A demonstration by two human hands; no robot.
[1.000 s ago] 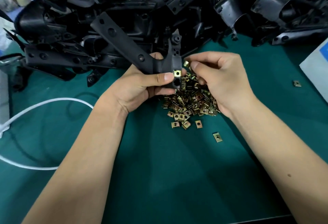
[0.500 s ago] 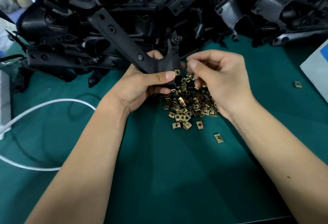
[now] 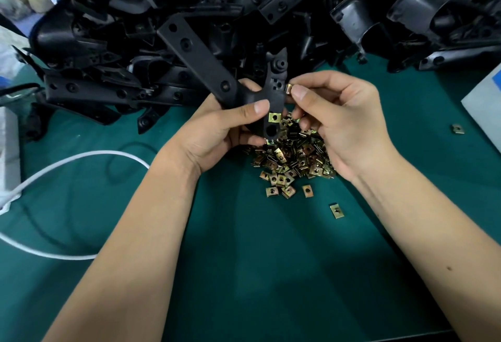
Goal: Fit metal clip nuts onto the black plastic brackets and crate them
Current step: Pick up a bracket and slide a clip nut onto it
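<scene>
Bracket heap (image 3: 271, 11) behind, clip-nut pile (image 3: 292, 157) under hands, white cable (image 3: 81, 160) left.

2 hands (image 3: 217, 127), 1 held bracket (image 3: 200, 62)

We cannot see most of the clip nut (image 3: 289, 88) pinched in our right hand (image 3: 344, 122); the thumb covers it. Our left hand (image 3: 217, 135) hides the bracket (image 3: 206, 70) middle. The bracket heap (image 3: 271, 2) runs off the top edge, and the white box (image 3: 485, 103) is cut off at right.
</scene>
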